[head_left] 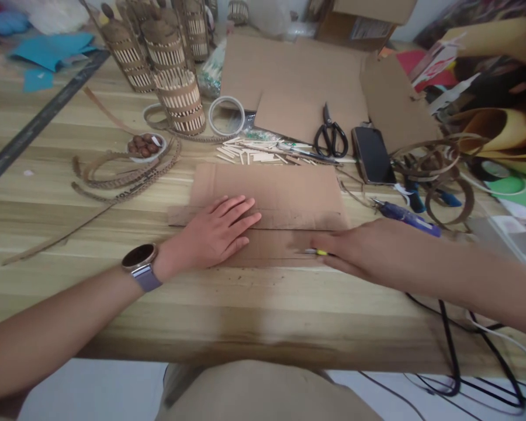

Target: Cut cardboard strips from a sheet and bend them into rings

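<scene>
My left hand [214, 231] lies flat with its fingers stretched out on a brown cardboard sheet [284, 193] on the wooden table, pressing down its near left part. A watch sits on that wrist. My right hand [363, 251] is closed round a thin tool with a yellow and silver tip [315, 252], likely a small cutter. The tip rests on the cardboard's near strip, a little right of my left fingertips. This hand is blurred by motion.
Behind the cardboard lie wooden sticks [249, 153], black scissors [331, 137], a phone [372, 155] and a blue glue gun [405, 215]. Woven cardboard lanterns [179, 99], a tape roll [227, 115] and cardboard strips [123, 175] stand at the left. Cables [456, 356] hang over the near right edge.
</scene>
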A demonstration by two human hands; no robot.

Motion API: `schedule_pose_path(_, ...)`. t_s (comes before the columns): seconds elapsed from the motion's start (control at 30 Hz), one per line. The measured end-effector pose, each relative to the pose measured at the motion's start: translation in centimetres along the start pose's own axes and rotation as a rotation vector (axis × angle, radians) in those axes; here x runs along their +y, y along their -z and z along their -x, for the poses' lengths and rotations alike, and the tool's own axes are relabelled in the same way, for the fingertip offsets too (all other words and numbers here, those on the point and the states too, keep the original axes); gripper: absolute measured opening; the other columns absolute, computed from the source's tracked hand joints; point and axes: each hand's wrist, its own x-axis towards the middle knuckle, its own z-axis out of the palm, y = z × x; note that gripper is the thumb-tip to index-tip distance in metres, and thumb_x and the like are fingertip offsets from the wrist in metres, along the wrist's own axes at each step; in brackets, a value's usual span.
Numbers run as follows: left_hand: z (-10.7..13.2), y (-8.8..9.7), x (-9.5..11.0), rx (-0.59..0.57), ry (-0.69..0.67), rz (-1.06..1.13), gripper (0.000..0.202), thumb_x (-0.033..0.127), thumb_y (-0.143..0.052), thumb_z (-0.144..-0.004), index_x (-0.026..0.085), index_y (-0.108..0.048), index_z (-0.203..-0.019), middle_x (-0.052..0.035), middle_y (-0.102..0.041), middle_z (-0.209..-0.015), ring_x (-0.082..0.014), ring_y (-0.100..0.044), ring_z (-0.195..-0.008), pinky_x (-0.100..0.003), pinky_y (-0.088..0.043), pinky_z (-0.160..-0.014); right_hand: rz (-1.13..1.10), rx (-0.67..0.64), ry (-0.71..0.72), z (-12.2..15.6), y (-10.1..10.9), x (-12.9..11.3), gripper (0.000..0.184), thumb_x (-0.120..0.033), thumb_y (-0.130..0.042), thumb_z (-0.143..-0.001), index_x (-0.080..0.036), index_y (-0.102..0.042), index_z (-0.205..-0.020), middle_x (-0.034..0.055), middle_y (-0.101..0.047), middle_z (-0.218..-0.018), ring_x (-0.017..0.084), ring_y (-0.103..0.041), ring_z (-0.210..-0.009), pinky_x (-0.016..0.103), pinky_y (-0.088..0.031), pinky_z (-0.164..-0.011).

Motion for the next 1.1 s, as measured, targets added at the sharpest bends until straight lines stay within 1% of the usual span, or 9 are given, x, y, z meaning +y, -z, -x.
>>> schedule_pose_path(0.13, 0.0, 0.2, 0.1, -0.01, 0.0, -0.003, 0.047, 0.035, -0.038, -0.105, 0.012, -0.05, -0.145, -0.0175, -0.044, -0.155, -0.0313, -0.037, -0.145, -0.053, -0.032, -0.118, 0.031, -0.017, 0.073, -3.2, -0.1, -3.6, 0.026, -0.036, -0.044, -0.101, -0.023, -0.067, -0.106, 0.0015, -0.073, -0.074, 0.017, -0.062, -0.056, 0.026, -0.028, -0.049)
schedule_pose_path(0.23, 0.0, 0.3, 0.1, -0.022, 0.003, -0.008, 0.047, 0.034, -0.039, -0.105, 0.013, -0.05, -0.144, -0.0173, -0.043, -0.155, -0.031, -0.036, -0.145, -0.053, -0.032, -0.119, 0.109, 0.021, 0.114, -4.7, -0.6, -5.2, 0.024, -0.033, -0.044, -0.101, -0.022, -0.066, -0.104, 0.0022, -0.072, -0.072, 0.019, -0.064, -0.055, 0.026, -0.028, -0.047)
schedule_pose_path(0.4, -0.1, 0.3, 0.1, -0.021, 0.006, -0.004, 0.046, 0.034, -0.04, -0.104, 0.013, -0.05, -0.144, -0.0172, -0.043, -0.156, -0.0305, -0.036, -0.145, -0.052, -0.031, -0.119, 0.191, 0.029, 0.151, -5.2, -0.6, -5.7, 0.019, -0.019, -0.05, -0.096, -0.022, -0.064, -0.108, 0.0012, -0.07, -0.068, 0.019, -0.066, -0.054, 0.026, -0.032, -0.046)
schedule_pose_path(0.53, -0.1, 0.3, 0.1, -0.029, 0.009, -0.011, 0.047, 0.034, -0.04, -0.105, 0.013, -0.05, -0.145, -0.017, -0.043, -0.156, -0.0307, -0.037, -0.144, -0.051, -0.032, -0.118, 0.23, -0.029, 0.182, -5.2, 0.2, -6.1, 0.03, -0.004, -0.054, -0.087, -0.02, -0.063, -0.111, 0.0011, -0.072, -0.072, 0.02, -0.068, -0.056, 0.026, -0.032, -0.046)
schedule_pose_path(0.73, -0.1, 0.4, 0.2, -0.017, 0.017, 0.01, 0.046, 0.034, -0.043, -0.104, 0.013, -0.051, -0.144, -0.0172, -0.044, -0.155, -0.0302, -0.037, -0.145, -0.051, -0.03, -0.12, 0.2, -0.059, 0.139, -5.2, 1.4, -7.3, 0.034, -0.001, -0.057, -0.084, -0.02, -0.063, -0.112, 0.0017, -0.07, -0.066, 0.018, -0.068, -0.058, 0.024, -0.033, -0.049)
schedule_pose_path(0.87, 0.0, 0.2, 0.1, -0.011, 0.008, 0.006, 0.046, 0.033, -0.043, -0.103, 0.013, -0.05, -0.144, -0.0169, -0.044, -0.155, -0.0302, -0.037, -0.145, -0.051, -0.03, -0.12, 0.22, -0.103, 0.127, -4.9, 1.2, -6.8, 0.037, -0.002, -0.059, -0.081, -0.021, -0.063, -0.112, 0.0019, -0.072, -0.071, 0.019, -0.069, -0.06, 0.027, -0.025, -0.043)
schedule_pose_path(0.93, 0.0, 0.1, 0.0, -0.012, 0.005, -0.003, 0.047, 0.033, -0.042, -0.103, 0.014, -0.05, -0.145, -0.0163, -0.044, -0.155, -0.03, -0.037, -0.145, -0.051, -0.03, -0.12, 0.226, -0.119, 0.076, -4.1, 0.9, -5.9, 0.036, -0.002, -0.061, -0.08, -0.023, -0.064, -0.108, 0.001, -0.072, -0.07, 0.02, -0.069, -0.059, 0.028, -0.021, -0.042)
schedule_pose_path(1.0, 0.1, 0.0, -0.1, -0.015, 0.006, -0.014, 0.047, 0.035, -0.041, -0.104, 0.015, -0.049, -0.146, -0.0157, -0.043, -0.156, -0.03, -0.037, -0.145, -0.051, -0.03, -0.12, 0.223, -0.091, 0.026, -2.9, 0.5, -4.8, 0.038, 0.001, -0.059, -0.08, -0.025, -0.065, -0.107, 0.0001, -0.07, -0.066, 0.019, -0.068, -0.057, 0.029, -0.019, -0.043)
schedule_pose_path(1.1, 0.1, -0.1, -0.2, -0.011, 0.0, -0.022, 0.048, 0.037, -0.039, -0.104, 0.014, -0.049, -0.146, -0.0157, -0.044, -0.156, -0.0303, -0.037, -0.145, -0.051, -0.03, -0.12, 0.226, -0.03, 0.017, -0.8, -0.3, -3.0, 0.049, 0.007, -0.053, -0.077, -0.025, -0.065, -0.113, -0.0017, -0.066, -0.061, 0.015, -0.062, -0.05, 0.028, -0.017, -0.045)
